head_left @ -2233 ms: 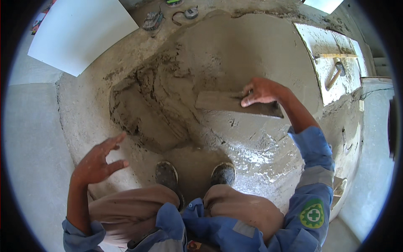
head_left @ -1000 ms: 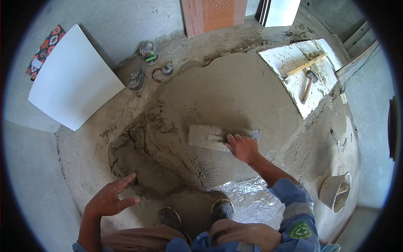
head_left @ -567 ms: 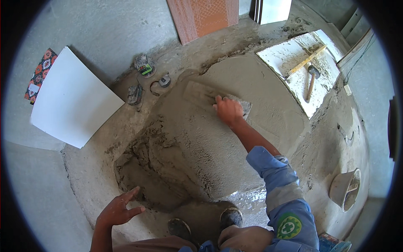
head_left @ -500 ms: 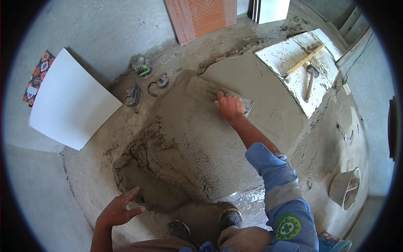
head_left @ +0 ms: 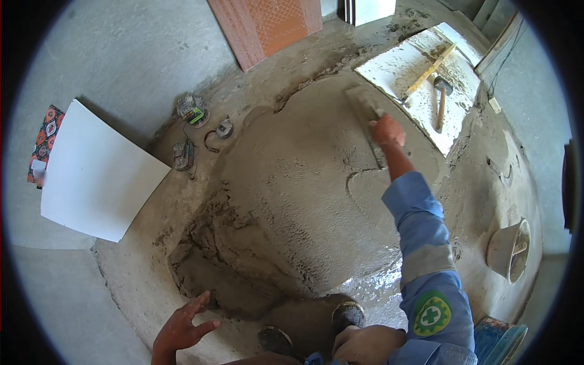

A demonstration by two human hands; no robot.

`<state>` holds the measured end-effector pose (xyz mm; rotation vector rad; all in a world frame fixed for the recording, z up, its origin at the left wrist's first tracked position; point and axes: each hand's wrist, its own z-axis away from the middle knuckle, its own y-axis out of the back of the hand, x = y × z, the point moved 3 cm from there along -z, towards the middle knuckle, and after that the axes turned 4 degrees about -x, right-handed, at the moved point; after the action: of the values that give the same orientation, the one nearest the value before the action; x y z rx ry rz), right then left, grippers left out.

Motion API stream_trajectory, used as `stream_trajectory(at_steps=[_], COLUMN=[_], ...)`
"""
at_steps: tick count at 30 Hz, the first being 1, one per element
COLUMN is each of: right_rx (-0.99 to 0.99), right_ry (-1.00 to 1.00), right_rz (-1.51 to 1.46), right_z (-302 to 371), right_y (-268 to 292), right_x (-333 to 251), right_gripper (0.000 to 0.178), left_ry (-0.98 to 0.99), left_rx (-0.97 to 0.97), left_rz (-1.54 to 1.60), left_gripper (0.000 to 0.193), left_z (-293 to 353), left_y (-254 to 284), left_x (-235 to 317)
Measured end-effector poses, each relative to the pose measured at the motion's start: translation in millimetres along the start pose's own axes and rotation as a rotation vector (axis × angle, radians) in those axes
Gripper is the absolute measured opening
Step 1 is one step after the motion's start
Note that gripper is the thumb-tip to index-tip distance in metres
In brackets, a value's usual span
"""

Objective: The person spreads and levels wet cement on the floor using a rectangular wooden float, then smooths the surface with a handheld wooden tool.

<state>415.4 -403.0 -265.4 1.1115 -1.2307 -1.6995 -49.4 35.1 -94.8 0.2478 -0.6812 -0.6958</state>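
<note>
Trowel point(head_left: 365, 118): Its long blade lies on the wet mortar point(head_left: 304, 182) at the far right, just beside the board point(head_left: 465, 91); laid along its length, it probably spreads the pressure evenly.
Right hand point(head_left: 388, 131): Gripping the trowel at arm's length, in a hold that seems suited to guiding the blade level.
Left hand point(head_left: 184, 322): Open and holding nothing, thumb apart from fingers, it hangs by the mortar's near-left edge, apparently for balance.
Mortar: Smooth on the far side, pitted mid-spread, broken and rough at near left; a glossy wet patch shines near the boots point(head_left: 348, 316).
Board: Smeared with mortar, it carries a mallet point(head_left: 442, 95) and a wooden strip point(head_left: 429, 73), likely parked there out of the mix.
Bucket point(head_left: 499, 249): Pale, on the floor at right; a handle-like piece point(head_left: 519, 247) shows inside, other contents unclear.
Tub point(head_left: 499, 340): Blue, at lower right; its contents cannot be told.
Tape measure point(head_left: 224, 128): On drier floor near battery-like packs point(head_left: 184, 156), presumably away from the wet.
</note>
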Motion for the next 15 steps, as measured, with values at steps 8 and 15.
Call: stream_trajectory(at_steps=[8, 15], right_rx=[-0.102, -0.362], right_ry=[0.069, 0.251], right_rz=[-0.187, -0.235], right_z=[-44.3, 72.8], right_y=[-27.8, -54.9], right_x=[0.6, -138.0], right_gripper=[0.056, 0.058], left_ry=[0.064, 0.073], left_rx=[-0.003, -0.024], left_rz=[0.042, 0.008], left_gripper=[0.086, 0.086], left_z=[12.3, 10.3], left_y=[2.0, 6.9], left_x=[-11.2, 8.9])
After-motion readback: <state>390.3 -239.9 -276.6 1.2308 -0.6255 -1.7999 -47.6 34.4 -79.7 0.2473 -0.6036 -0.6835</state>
